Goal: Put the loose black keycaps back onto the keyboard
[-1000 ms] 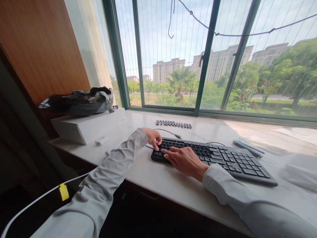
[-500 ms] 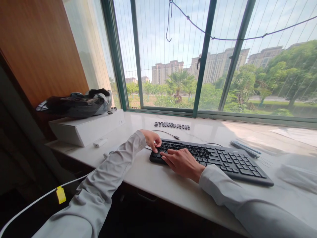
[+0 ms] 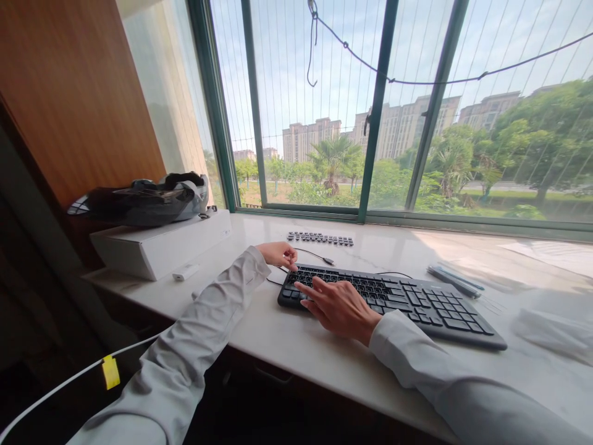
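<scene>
A black keyboard (image 3: 407, 303) lies on the pale stone ledge (image 3: 296, 340) below the window. My left hand (image 3: 277, 253) hovers just past the keyboard's far left corner, its fingertips pinched together; what they hold, if anything, is too small to make out. My right hand (image 3: 337, 304) rests flat on the keys at the left end, fingers stretched out and holding nothing. Further back, near the window frame, lies a row of loose black keycaps (image 3: 319, 238).
A white box (image 3: 162, 247) stands at the left with a dark bag-like bundle (image 3: 139, 201) on top. A small white dongle (image 3: 185, 271) lies before it. A thin cable (image 3: 315, 254) runs behind the keyboard. Pens (image 3: 454, 279) lie at the right. A white cord with a yellow tag (image 3: 110, 371) hangs below.
My left hand has lifted off the keyboard's left-end keys and drawn back past its corner, fingers pinched. The right hand stays on the keys. The view has tilted slightly.
</scene>
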A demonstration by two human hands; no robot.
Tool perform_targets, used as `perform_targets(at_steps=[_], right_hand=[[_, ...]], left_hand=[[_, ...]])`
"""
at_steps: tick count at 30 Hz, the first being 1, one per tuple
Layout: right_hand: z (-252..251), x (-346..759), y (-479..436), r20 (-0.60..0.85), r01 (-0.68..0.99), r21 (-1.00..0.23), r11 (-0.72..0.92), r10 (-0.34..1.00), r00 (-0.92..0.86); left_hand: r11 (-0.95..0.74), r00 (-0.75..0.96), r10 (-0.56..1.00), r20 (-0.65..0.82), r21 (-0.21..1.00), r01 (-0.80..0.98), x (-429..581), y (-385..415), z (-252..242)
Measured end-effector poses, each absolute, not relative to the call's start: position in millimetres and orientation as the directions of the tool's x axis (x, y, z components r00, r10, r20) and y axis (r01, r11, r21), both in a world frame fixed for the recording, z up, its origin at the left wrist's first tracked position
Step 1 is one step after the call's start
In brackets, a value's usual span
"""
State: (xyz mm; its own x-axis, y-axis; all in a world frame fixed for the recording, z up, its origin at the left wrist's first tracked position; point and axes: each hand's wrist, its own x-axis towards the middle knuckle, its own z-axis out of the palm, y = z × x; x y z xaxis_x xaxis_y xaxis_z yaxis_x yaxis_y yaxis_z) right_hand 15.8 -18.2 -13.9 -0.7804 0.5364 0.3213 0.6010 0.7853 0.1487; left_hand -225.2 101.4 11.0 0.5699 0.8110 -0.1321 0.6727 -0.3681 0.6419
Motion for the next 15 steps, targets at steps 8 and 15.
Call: perform_targets(at_steps=[8, 15], right_hand=[[-17, 13, -17, 0.284, 0.654, 0.111, 0.749, 0.606, -0.743], [-20, 13, -16, 0.286, 0.655, 0.097, 0.75, 0.609, -0.74]], left_hand=[[-0.386, 0.355, 0.923, 0.152, 0.352, 0.853, -218, 110, 0], [-0.361, 0.289, 0.916, 0.28, 0.255, 0.897, -208, 105, 3]])
